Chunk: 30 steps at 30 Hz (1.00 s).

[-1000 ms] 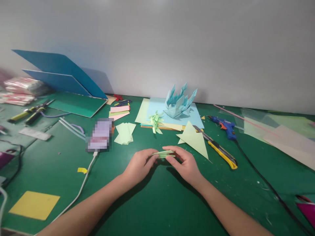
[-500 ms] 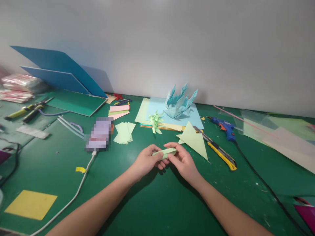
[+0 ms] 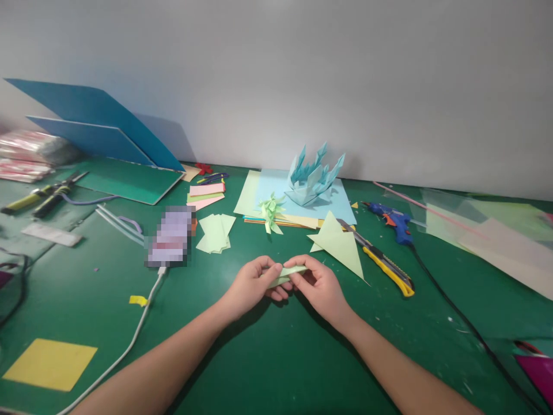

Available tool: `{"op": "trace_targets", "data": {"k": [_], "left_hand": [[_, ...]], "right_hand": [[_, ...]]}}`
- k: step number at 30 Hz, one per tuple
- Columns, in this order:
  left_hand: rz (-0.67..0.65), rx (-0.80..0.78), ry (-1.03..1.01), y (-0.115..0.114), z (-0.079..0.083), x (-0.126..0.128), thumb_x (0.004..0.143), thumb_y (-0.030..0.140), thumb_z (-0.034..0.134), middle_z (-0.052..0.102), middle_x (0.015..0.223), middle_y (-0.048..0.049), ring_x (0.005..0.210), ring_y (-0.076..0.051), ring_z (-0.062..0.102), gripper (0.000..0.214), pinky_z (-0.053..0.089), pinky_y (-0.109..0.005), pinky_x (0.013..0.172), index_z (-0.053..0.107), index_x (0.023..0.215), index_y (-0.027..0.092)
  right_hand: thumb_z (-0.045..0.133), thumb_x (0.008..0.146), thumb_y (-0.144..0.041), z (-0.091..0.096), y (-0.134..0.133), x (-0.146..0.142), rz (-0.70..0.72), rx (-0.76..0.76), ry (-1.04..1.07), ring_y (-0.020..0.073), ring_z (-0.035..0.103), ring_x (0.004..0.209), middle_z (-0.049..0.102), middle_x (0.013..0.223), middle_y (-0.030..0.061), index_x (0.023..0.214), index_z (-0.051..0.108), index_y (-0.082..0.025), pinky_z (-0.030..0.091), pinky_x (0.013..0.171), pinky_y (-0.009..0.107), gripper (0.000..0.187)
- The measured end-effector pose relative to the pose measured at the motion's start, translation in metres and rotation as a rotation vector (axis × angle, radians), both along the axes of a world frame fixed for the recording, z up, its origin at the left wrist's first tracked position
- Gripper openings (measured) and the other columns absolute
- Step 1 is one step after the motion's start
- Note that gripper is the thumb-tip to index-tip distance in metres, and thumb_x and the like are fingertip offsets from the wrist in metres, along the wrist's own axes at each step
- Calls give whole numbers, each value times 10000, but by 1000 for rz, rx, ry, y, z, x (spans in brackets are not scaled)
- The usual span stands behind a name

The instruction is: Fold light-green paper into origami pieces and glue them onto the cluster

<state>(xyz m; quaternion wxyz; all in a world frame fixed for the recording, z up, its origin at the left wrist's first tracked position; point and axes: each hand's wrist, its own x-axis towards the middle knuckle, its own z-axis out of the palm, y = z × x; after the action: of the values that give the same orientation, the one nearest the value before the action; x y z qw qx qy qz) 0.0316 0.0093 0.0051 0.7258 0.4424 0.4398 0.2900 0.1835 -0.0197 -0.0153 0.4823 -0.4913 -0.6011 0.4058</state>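
Note:
Both hands pinch one narrow strip of folded pale green paper above the green tabletop. My left hand grips its left end with the thumb on top; my right hand has the right end between thumb and fingers. Part of the paper is hidden by the fingers. Just beyond my right hand lie pale green paper triangles. A small light green folded paper piece rests on a stack of coloured sheets. Behind it stands a light blue folded paper piece with several upright points.
A yellow utility knife and a blue glue gun with a black cord lie to the right. Left are green paper slips, a phone on a white cable, a yellow paper and pliers.
The folded paper has shifted in my fingers, and a gap between its layers now shows. My left hand has moved slightly left. The whole view has shifted a little.

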Motion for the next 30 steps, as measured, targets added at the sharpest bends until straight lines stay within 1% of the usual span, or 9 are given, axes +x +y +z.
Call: {"op": "trace_targets", "data": {"k": [3,8,12,16,24,27,30], "left_hand": [[-6,42,12,-2,-3,0,705,465,678,670,579,-9,480,-98,630,375,495,-198,488,489,707,141],[2,95,35,-4,-6,0,706,467,672,675,600,-14,484,-90,624,374,493,-194,487,496,697,137],[5,95,70,-4,-6,0,723,423,675,677,604,-23,488,-95,624,334,497,-202,496,510,694,134],[-1,88,76,-4,-5,0,726,395,678,684,634,-30,488,-95,624,303,496,-205,499,534,721,128],[-36,81,43,-4,-3,-1,730,353,677,663,572,-2,498,-99,635,284,494,-197,502,485,676,150],[-34,106,54,-5,-5,0,737,360,670,669,585,-6,504,-95,634,289,497,-196,507,482,675,149],[-41,123,58,-6,-6,-1,727,393,674,679,606,-21,516,-103,639,311,505,-208,519,494,676,145]], "right_hand": [[534,784,-239,0,-1,0,12,-12,12,133,608,583,643,780,20,855,612,-198,524,567,261,113],[579,771,-240,-1,-2,0,-6,14,35,131,612,597,633,848,39,866,624,-197,537,558,258,113],[586,781,-251,-1,-2,0,-13,21,28,125,614,569,623,809,31,810,629,-196,540,539,251,76],[589,780,-268,0,-2,0,-27,2,43,128,624,553,625,790,28,808,627,-196,542,529,251,86],[603,759,-262,-1,-2,-2,9,-42,41,137,634,563,643,782,26,805,646,-202,552,545,261,87],[597,757,-242,-2,-2,-1,2,-50,39,138,636,564,633,773,26,788,651,-200,553,539,255,75],[607,750,-259,-2,-2,-1,-19,-74,57,137,632,541,632,752,20,780,649,-202,561,531,261,77]]}}
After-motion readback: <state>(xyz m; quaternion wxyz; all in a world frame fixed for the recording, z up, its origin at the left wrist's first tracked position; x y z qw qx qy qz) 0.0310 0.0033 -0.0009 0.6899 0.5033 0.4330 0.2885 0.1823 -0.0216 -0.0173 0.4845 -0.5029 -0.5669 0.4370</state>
